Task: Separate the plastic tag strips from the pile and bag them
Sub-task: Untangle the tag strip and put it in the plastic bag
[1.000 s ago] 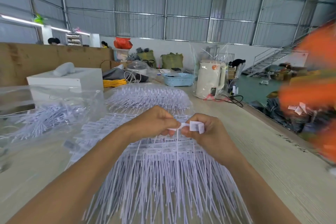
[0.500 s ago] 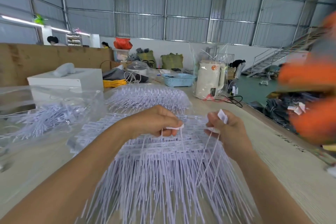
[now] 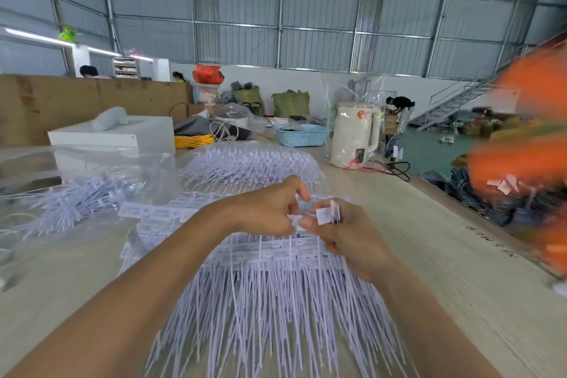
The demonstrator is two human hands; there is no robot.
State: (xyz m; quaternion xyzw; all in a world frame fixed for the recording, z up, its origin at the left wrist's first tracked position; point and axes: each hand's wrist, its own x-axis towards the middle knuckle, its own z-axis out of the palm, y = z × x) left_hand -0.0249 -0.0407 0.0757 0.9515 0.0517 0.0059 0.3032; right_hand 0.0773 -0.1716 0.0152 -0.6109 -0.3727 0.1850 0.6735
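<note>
A big pile of white plastic tag strips (image 3: 270,301) fans toward me across the table, joined in rows at the heads. My left hand (image 3: 267,212) pinches the head end of a row at the pile's top. My right hand (image 3: 343,233) holds a few separated tag strips (image 3: 326,215) by their white heads, touching the left hand's fingertips. A clear plastic bag (image 3: 76,190) with loose tag strips inside lies at the left. Another heap of tag strips (image 3: 254,166) sits behind my hands.
A white box (image 3: 116,135) stands at the back left, a blue basket (image 3: 302,135) and a wrapped white kettle (image 3: 356,135) at the back. A blurred orange shape (image 3: 521,138) fills the right edge. The table edge (image 3: 478,215) runs along the right.
My right hand pulled away to the right with a few strips, then came back to meet the left hand at the row of tag heads. The orange shape at right keeps moving.
</note>
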